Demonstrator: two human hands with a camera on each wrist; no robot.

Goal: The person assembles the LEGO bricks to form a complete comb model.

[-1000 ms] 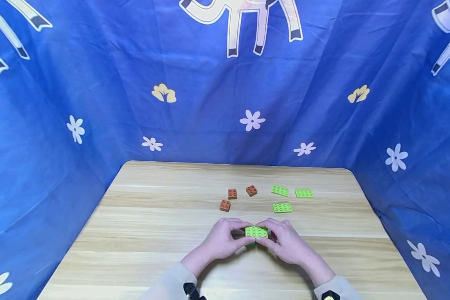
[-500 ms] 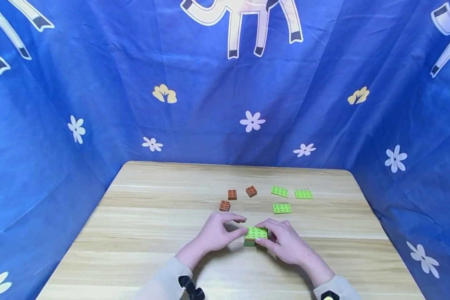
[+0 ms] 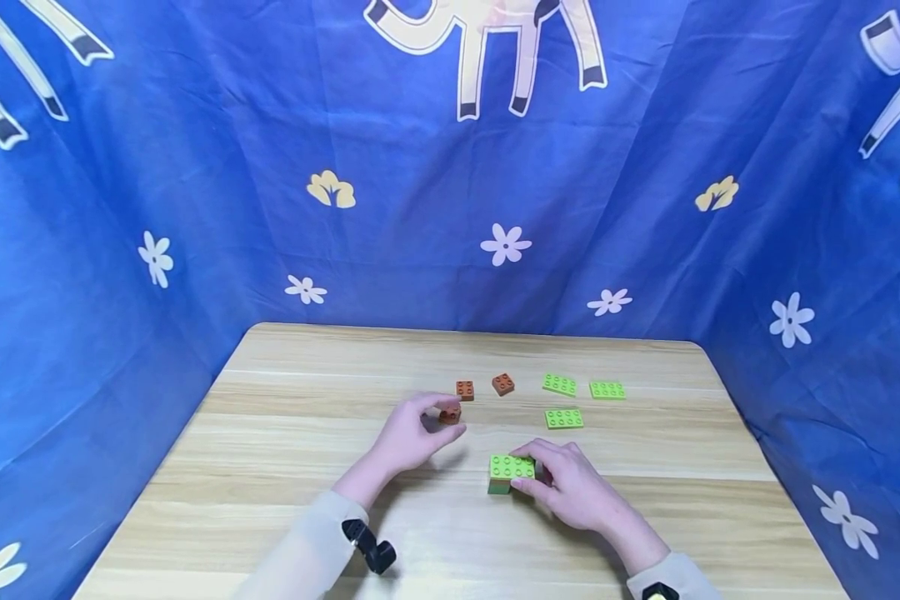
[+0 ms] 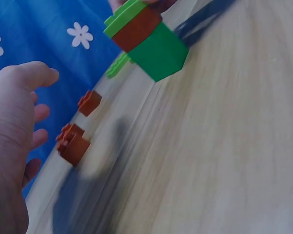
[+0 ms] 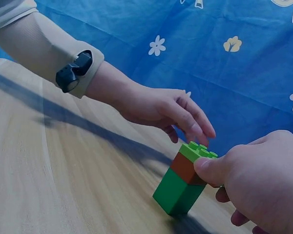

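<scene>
My right hand [image 3: 570,486] grips a stack of toy building bricks [image 3: 499,484] standing on the table, thumb on the near side. In the right wrist view the stack has a dark green brick [image 5: 178,194] below, a brown layer [image 5: 186,170] and a light green studded plate [image 5: 188,152] on top. My left hand [image 3: 412,435] hovers over a small brown brick [image 3: 451,413], thumb and fingers spread around it in the head view. The left wrist view shows that hand [image 4: 12,126] apart from the brown bricks [image 4: 74,147].
Two more brown bricks, a square one [image 3: 465,390] and a turned one [image 3: 503,383], lie farther back. Three light green plates [image 3: 564,418] lie to the right. A blue printed cloth [image 3: 420,250] encloses the wooden table [image 3: 285,433] at the back and sides.
My left hand has let go of the stack and moved left and away from me to the nearest brown brick. My right hand stays on the stack.
</scene>
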